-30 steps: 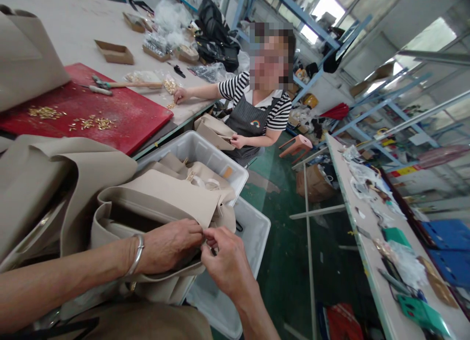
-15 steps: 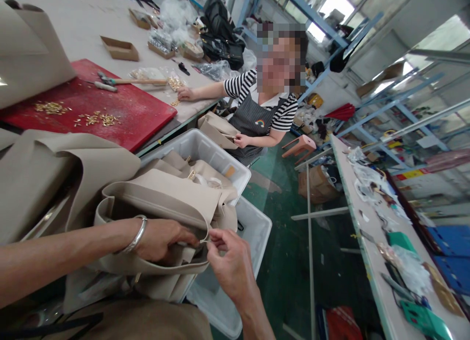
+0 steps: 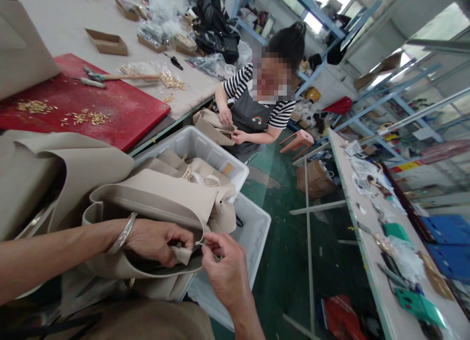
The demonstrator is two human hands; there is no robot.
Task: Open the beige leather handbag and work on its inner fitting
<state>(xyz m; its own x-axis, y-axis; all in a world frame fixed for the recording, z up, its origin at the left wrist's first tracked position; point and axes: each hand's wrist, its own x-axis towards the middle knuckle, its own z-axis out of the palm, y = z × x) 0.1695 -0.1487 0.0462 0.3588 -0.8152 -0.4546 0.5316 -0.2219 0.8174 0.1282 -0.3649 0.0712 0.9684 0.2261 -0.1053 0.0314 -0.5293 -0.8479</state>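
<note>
A beige handbag lies with its mouth toward me on top of other beige bags. My left hand, with a silver bracelet at the wrist, reaches into the bag's mouth. Its fingers are curled around a small beige flap inside. At the right corner of the opening, my right hand pinches the bag's rim between thumb and fingers. A small pale bit shows at those fingertips, too small to name.
A white plastic bin holds more beige bags, above another bin. On the left, a red board carries small gold pieces and a hammer. A co-worker handles a beige piece across from me.
My left hand has risen slightly from the bag's inside, and the flap in its fingers shows more. My right hand keeps its pinch. The co-worker's hand has moved from the gold pieces to the beige piece.
</note>
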